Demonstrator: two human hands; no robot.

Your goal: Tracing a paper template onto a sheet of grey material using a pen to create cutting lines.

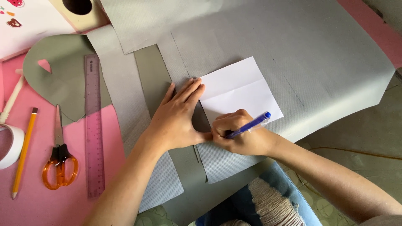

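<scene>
Your right hand (240,134) is curled in a closed grip around a blue pen (250,125), fingers wrapped on the barrel, with the cap end pointing up and to the right. The pen's tip is hidden behind your fingers, down at the lower left edge of a white sheet of paper (240,90). Your left hand (178,117) lies flat and open, holding nothing, fingers pressed together and pointing up to the right. Its fingertips rest on the left edge of the white paper, and its thumb reaches toward your right hand, touching or nearly touching it.

The white paper has a crease across its middle and lies on overlapping sheets of grey fabric (251,37), which cover most of the pink table (29,201).

Well to the left of your hands, a clear purple ruler (94,125) lies lengthwise. Beside it sit orange-handled scissors (60,161), then a yellow pencil (24,152), then a roll of white tape (10,146) at the far left edge. A rounded grey cut-out (63,71) lies under the top of the ruler.
</scene>
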